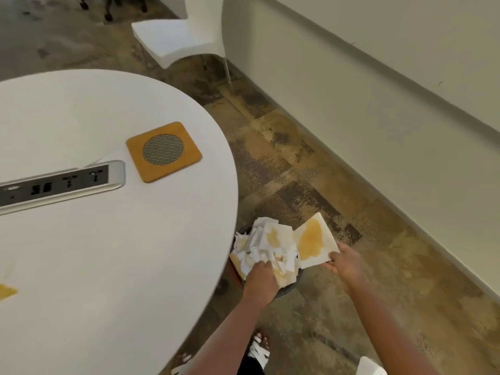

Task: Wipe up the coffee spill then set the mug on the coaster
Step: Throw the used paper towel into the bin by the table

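A square yellow coaster with a round mesh centre lies on the round white table, near its right side. My right hand grips the corner of a folded white napkin stained brown, held low beside the table. My left hand presses down on a heap of crumpled stained napkins that fills a dark bin on the floor. No mug is in view. A small yellow-brown patch shows at the table's left edge.
A silver power strip is set into the table left of the coaster. A white chair stands beyond the table by the wall. My sandalled foot rests on the mottled floor below the bin.
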The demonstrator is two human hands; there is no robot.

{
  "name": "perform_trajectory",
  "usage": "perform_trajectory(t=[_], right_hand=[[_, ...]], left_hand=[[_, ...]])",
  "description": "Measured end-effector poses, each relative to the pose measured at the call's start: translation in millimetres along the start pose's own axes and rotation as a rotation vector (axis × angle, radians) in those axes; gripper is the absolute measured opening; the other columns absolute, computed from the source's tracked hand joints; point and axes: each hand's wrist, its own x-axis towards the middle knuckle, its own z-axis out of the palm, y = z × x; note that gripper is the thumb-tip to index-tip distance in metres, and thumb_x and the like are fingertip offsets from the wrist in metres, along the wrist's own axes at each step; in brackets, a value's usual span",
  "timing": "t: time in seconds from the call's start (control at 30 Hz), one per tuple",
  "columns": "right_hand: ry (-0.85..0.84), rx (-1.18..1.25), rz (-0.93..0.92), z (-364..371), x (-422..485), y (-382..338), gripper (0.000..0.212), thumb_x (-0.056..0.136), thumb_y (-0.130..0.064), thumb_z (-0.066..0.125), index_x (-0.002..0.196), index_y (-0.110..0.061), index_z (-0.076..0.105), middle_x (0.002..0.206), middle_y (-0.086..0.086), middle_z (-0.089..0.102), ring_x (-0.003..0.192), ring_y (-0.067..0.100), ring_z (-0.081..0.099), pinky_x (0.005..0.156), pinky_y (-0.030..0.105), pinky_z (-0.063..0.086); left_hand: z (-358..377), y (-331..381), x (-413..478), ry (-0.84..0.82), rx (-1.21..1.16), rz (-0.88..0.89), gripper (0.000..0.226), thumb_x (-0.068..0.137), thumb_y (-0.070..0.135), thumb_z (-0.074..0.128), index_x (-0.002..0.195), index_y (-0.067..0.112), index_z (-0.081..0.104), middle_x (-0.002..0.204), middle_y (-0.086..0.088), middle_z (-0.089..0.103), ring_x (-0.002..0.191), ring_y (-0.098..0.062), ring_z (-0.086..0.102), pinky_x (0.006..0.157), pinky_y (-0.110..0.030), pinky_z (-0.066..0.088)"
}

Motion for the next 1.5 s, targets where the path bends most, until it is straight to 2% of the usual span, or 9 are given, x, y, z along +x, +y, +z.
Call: perform_trajectory(t=[0.2, 0.3, 0.4, 0.5, 0.67, 0.83, 1.07, 1.3, 1.5], right_hand=[[-0.038, -0.521, -0.299, 36.3, 50.0, 22.8, 0.042, 0.086, 0.008, 0.04, 0.122, -0.004, 0.06, 0.084, 0.016, 0.067, 0.055, 0.022, 0.052, 0.05, 0.026, 0.036], [-0.047, -0.678, -0.428, 67.6, 80.4, 35.2, 0.035, 0.09, 0.004, 0.04, 0.112, -0.013, 0.061, 0.073, 0.01, 0.061, 0.061, 0.027, 0.055, 0.045, 0.023, 0.028], [-0.115, -0.886, -0.572, 107.4, 117.6, 53.9, 0.046, 0.093, 0.0, 0.037, 0.137, -0.01, 0.045, 0.114, 0.021, 0.065, 0.079, 0.025, 0.059, 0.061, 0.03, 0.041], [-0.287, -1.225, -0.712, 150.1, 153.5, 82.9, 0.056, 0.094, 0.002, 0.032, 0.147, -0.011, 0.021, 0.153, 0.014, 0.03, 0.123, 0.028, 0.051, 0.089, 0.036, 0.045], [-0.479, -1.461, -0.894, 202.6, 200.8, 135.8, 0.045, 0.096, -0.001, 0.027, 0.14, 0.0, 0.028, 0.149, 0.019, 0.031, 0.133, 0.03, 0.037, 0.097, 0.041, 0.043], [-0.559, -1.604, -0.916, 221.6, 243.2, 166.5, 0.038, 0.097, -0.01, 0.029, 0.13, -0.002, 0.045, 0.138, 0.019, 0.047, 0.132, 0.029, 0.037, 0.117, 0.046, 0.012], [-0.572, -1.789, -0.825, 244.9, 257.1, 186.3, 0.069, 0.092, -0.052, 0.03, 0.143, -0.006, 0.031, 0.152, 0.014, 0.032, 0.145, 0.026, 0.015, 0.116, 0.054, -0.012], [-0.528, -1.677, -0.828, 235.8, 236.1, 161.6, 0.062, 0.091, -0.049, 0.035, 0.136, -0.007, 0.039, 0.141, 0.015, 0.044, 0.136, 0.027, 0.034, 0.116, 0.054, -0.008], [-0.469, -1.596, -0.909, 191.8, 180.0, 107.7, 0.064, 0.095, -0.043, 0.031, 0.146, -0.005, 0.02, 0.155, 0.012, 0.022, 0.146, 0.023, 0.013, 0.118, 0.051, -0.006]], left_hand=[[28.8, -24.2, 45.6, 0.033, 0.166, -0.141, 0.057, 0.096, 0.017, 0.035, 0.145, 0.006, 0.009, 0.156, -0.012, 0.011, 0.145, -0.025, 0.007, 0.119, -0.039, 0.014], [41.0, -37.5, 82.8, 0.107, 0.122, -0.194, 0.061, 0.094, 0.017, 0.039, 0.145, 0.007, 0.008, 0.157, -0.012, 0.008, 0.145, -0.026, 0.009, 0.119, -0.04, 0.015], [56.7, -58.4, 125.6, 0.186, 0.117, -0.242, 0.061, 0.093, 0.012, 0.037, 0.145, 0.008, 0.006, 0.157, -0.012, 0.007, 0.145, -0.025, 0.008, 0.119, -0.039, 0.017], [75.0, -86.6, 162.9, 0.233, 0.17, -0.248, 0.062, 0.093, 0.008, 0.034, 0.145, 0.006, 0.0, 0.158, -0.013, 0.003, 0.146, -0.025, 0.005, 0.118, -0.037, 0.016], [102.7, -127.0, 210.0, 0.216, 0.344, -0.212, 0.067, 0.093, 0.007, 0.035, 0.145, 0.007, -0.007, 0.158, -0.011, -0.004, 0.146, -0.025, -0.003, 0.119, -0.039, 0.01], [119.0, -150.2, 243.3, 0.161, 0.49, -0.143, 0.064, 0.095, 0.008, 0.031, 0.144, 0.008, -0.01, 0.158, -0.01, -0.006, 0.146, -0.024, -0.006, 0.12, -0.039, 0.006], [130.0, -162.0, 266.6, 0.104, 0.53, -0.142, 0.056, 0.097, 0.008, 0.026, 0.145, 0.006, -0.004, 0.158, -0.01, 0.0, 0.146, -0.022, -0.005, 0.12, -0.039, 0.003], [110.8, -151.4, 246.6, 0.164, 0.436, -0.17, 0.056, 0.097, 0.006, 0.029, 0.145, 0.005, 0.0, 0.158, -0.01, 0.004, 0.146, -0.023, -0.002, 0.12, -0.04, 0.007], [79.3, -101.0, 196.7, 0.256, 0.268, -0.167, 0.056, 0.096, 0.006, 0.028, 0.145, 0.005, 0.001, 0.158, -0.01, 0.004, 0.146, -0.022, -0.001, 0.119, -0.036, 0.008]])
